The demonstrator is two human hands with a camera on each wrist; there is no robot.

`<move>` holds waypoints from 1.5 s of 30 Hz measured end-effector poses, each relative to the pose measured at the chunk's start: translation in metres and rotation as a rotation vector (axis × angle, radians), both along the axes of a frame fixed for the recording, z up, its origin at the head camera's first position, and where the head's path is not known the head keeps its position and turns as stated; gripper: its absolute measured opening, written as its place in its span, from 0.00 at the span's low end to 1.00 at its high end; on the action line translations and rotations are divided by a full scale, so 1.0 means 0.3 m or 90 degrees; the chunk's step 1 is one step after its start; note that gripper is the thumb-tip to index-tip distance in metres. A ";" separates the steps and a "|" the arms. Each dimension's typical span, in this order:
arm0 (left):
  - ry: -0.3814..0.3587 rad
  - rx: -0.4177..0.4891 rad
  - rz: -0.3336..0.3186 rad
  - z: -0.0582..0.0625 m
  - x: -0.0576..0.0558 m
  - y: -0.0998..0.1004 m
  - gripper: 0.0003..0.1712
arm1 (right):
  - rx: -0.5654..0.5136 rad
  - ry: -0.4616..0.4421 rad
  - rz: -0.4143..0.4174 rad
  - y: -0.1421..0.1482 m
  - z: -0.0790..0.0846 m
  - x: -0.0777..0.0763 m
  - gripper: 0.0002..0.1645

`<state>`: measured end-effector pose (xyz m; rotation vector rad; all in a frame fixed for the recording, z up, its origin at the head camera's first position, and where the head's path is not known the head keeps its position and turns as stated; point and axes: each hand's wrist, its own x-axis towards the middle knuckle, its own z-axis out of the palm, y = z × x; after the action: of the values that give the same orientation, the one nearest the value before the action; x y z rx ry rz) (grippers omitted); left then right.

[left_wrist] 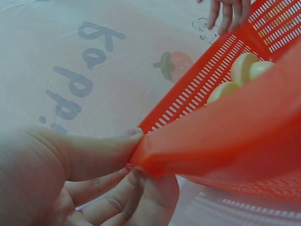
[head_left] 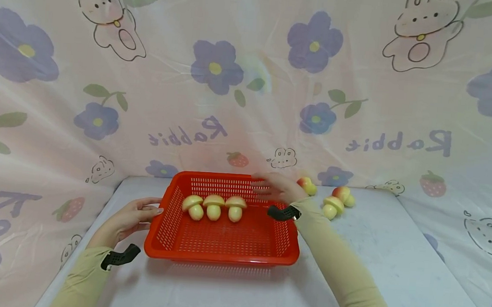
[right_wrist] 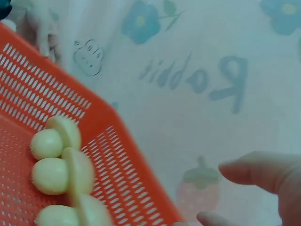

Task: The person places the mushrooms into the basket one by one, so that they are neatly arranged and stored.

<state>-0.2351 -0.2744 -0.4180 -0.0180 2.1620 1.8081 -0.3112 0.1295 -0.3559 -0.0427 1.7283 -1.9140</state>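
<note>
A red plastic basket [head_left: 220, 257] with slotted walls stands on the table. Three toy mushrooms [head_left: 213, 207], with rounded caps and pale thick stems, lie side by side along its back left. My left hand [head_left: 130, 219] holds the basket's left side; in the left wrist view the thumb and fingers pinch the rim [left_wrist: 155, 160]. Over the basket's back right part hovers my right hand [head_left: 280, 187], fingers extended toward the left and holding nothing. The right wrist view shows its thumb and a fingertip apart, beside the basket wall [right_wrist: 127, 150].
Right of the basket, near the table's back edge, lie three more toy mushrooms: one by the right wrist [head_left: 307, 186], and a pair made up of a reddish one [head_left: 344, 196] and a yellow one [head_left: 333, 207]. A printed cloth [head_left: 252, 125] hangs behind the pale table [head_left: 376, 260].
</note>
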 end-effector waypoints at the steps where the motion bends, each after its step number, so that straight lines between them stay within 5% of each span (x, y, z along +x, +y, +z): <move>1: -0.001 0.001 0.000 0.000 0.000 0.001 0.39 | -0.007 -0.002 -0.006 0.009 0.009 0.001 0.29; 12: -0.005 0.007 0.004 0.005 0.002 0.004 0.40 | -0.031 0.027 -0.006 0.134 0.083 0.007 0.32; 21: -0.007 0.007 0.008 0.012 0.010 0.009 0.39 | -0.065 0.032 -0.003 0.244 0.086 0.017 0.35; 28: -0.004 0.007 0.007 0.009 0.008 0.008 0.38 | -0.052 0.043 -0.052 0.337 0.090 0.042 0.35; 45: -0.006 0.008 0.007 0.012 0.007 0.009 0.38 | -0.048 0.000 -0.094 0.629 -0.020 0.116 0.38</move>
<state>-0.2331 -0.2716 -0.4146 -0.0353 2.1482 1.8252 -0.2764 0.3183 -0.3619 0.0591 1.6996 -2.0852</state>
